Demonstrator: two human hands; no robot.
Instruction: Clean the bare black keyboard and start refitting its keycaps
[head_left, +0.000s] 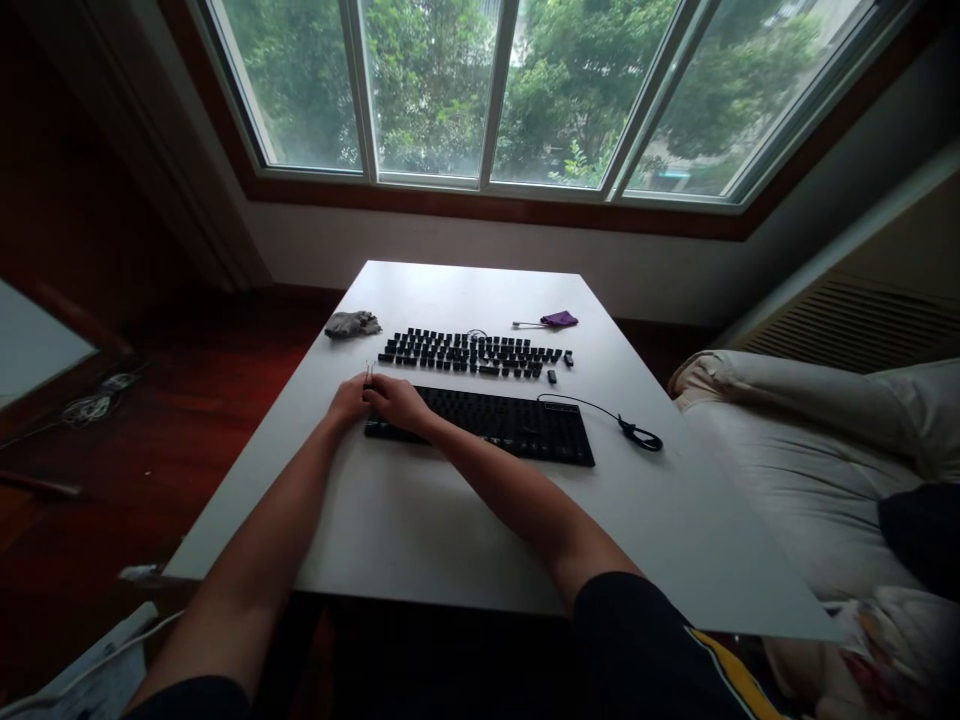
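A black keyboard (pixel 517 425) lies on the white table in front of me, its right part in plain view and its left part behind my hands. Over its left end, my left hand (pixel 347 402) and my right hand (pixel 399 402) meet with fingers closed. Thin wire prongs of what looks like a keycap puller (pixel 369 370) stick up between them; my left hand appears to grip it. The right fingertips pinch at the same spot, and what they hold is hidden. Just beyond the keyboard, many loose black keycaps (pixel 442 352) stand in rows.
A grey cloth (pixel 352 324) lies at the table's left edge. Toward the far right are a purple cloth (pixel 559 319) and a thin stick-like item (pixel 528 324). The keyboard's bundled cable (pixel 640 434) rests on the right. Beside the table stands a light-covered sofa (pixel 795 480).
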